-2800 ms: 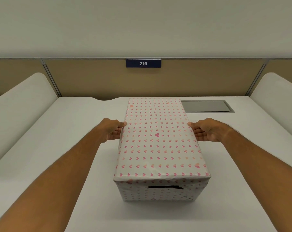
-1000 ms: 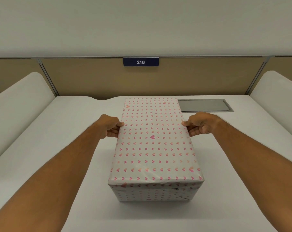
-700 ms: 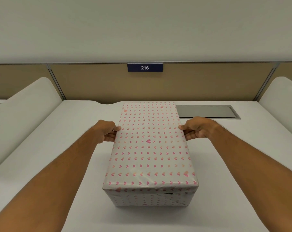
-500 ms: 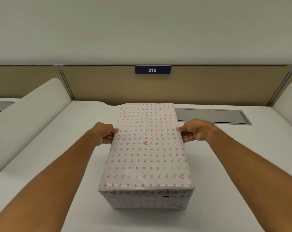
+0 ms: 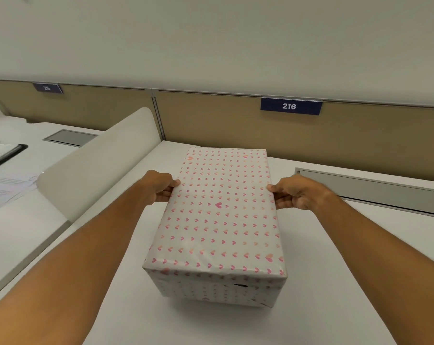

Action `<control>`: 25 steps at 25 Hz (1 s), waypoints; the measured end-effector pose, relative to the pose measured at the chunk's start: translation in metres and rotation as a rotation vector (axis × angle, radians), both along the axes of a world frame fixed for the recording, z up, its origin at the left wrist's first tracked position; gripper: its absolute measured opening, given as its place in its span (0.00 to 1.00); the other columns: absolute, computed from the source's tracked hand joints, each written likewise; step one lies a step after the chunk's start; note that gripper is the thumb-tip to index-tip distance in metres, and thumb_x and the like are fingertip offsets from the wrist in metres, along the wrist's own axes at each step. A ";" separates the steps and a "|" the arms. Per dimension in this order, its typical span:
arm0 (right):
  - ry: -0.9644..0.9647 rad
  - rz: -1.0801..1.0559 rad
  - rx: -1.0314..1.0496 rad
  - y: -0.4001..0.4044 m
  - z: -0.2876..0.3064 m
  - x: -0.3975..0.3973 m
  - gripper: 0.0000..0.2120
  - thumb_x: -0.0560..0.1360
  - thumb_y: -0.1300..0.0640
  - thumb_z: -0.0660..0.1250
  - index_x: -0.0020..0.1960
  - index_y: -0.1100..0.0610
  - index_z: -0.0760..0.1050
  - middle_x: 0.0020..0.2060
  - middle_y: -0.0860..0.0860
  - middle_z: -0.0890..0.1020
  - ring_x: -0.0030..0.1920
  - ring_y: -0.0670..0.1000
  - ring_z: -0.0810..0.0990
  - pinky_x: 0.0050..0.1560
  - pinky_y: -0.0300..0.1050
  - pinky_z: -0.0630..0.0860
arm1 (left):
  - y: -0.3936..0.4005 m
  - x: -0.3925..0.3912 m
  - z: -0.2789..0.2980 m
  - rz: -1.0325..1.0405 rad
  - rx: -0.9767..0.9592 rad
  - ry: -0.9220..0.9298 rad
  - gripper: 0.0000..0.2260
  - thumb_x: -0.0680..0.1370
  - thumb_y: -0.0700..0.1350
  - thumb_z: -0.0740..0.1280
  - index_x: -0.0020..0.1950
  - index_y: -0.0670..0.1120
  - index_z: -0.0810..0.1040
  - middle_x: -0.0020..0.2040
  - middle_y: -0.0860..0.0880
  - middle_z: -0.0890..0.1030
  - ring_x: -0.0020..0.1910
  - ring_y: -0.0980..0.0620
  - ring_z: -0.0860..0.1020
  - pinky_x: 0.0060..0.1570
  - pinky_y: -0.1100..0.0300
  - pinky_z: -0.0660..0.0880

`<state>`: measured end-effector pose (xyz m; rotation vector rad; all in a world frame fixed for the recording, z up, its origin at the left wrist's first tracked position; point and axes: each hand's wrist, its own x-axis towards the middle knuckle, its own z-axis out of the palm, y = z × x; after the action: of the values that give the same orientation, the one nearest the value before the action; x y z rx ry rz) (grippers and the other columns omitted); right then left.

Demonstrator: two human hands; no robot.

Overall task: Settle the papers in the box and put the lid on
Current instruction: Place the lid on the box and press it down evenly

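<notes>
A box (image 5: 216, 292) wrapped in white paper with pink hearts stands on the white desk (image 5: 335, 282). Its lid (image 5: 221, 210) covers the top and appears slightly raised above the box walls. My left hand (image 5: 161, 186) grips the lid's left long edge, thumb on top. My right hand (image 5: 293, 192) grips the right long edge the same way. A dark handle slot (image 5: 239, 285) shows just under the lid's front rim. The inside of the box is hidden.
A white curved divider (image 5: 99, 160) stands left of the box. Beyond it, papers (image 5: 4, 190) and a dark binder (image 5: 6, 155) lie on the neighbouring desk. A grey cable hatch (image 5: 370, 190) sits at the back right. A beige back panel carries the sign 216 (image 5: 289, 106).
Both hands closed on the lid's long edges. The view has swung left, bringing the neighbouring desk and its papers into sight; the box now sits right of centre.
</notes>
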<state>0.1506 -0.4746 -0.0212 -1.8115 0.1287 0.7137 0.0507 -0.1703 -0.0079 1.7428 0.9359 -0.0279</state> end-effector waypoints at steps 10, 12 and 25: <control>-0.031 -0.075 0.035 0.180 0.002 0.036 0.06 0.77 0.62 0.69 0.51 0.64 0.76 0.44 0.59 0.85 0.43 0.56 0.86 0.51 0.57 0.82 | 0.176 0.056 0.005 0.022 0.076 -0.027 0.11 0.76 0.42 0.72 0.54 0.36 0.78 0.47 0.42 0.80 0.47 0.45 0.79 0.50 0.52 0.78; -0.028 -0.090 0.053 0.209 0.002 0.046 0.07 0.77 0.62 0.68 0.52 0.64 0.76 0.44 0.59 0.85 0.43 0.56 0.86 0.48 0.56 0.83 | 0.206 0.075 0.004 0.016 0.109 -0.018 0.11 0.76 0.42 0.72 0.53 0.37 0.78 0.50 0.42 0.80 0.48 0.45 0.79 0.49 0.53 0.77; -0.011 -0.148 0.065 0.321 -0.018 0.119 0.11 0.77 0.63 0.68 0.59 0.64 0.75 0.46 0.59 0.85 0.43 0.56 0.86 0.43 0.54 0.83 | 0.302 0.169 -0.001 -0.020 0.016 0.017 0.15 0.82 0.48 0.57 0.51 0.37 0.75 0.41 0.44 0.76 0.35 0.49 0.73 0.37 0.58 0.72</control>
<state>0.2697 -0.1541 -0.0390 -1.7237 0.2274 0.5968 0.2200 0.1319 -0.0087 1.7689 0.9335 -0.0485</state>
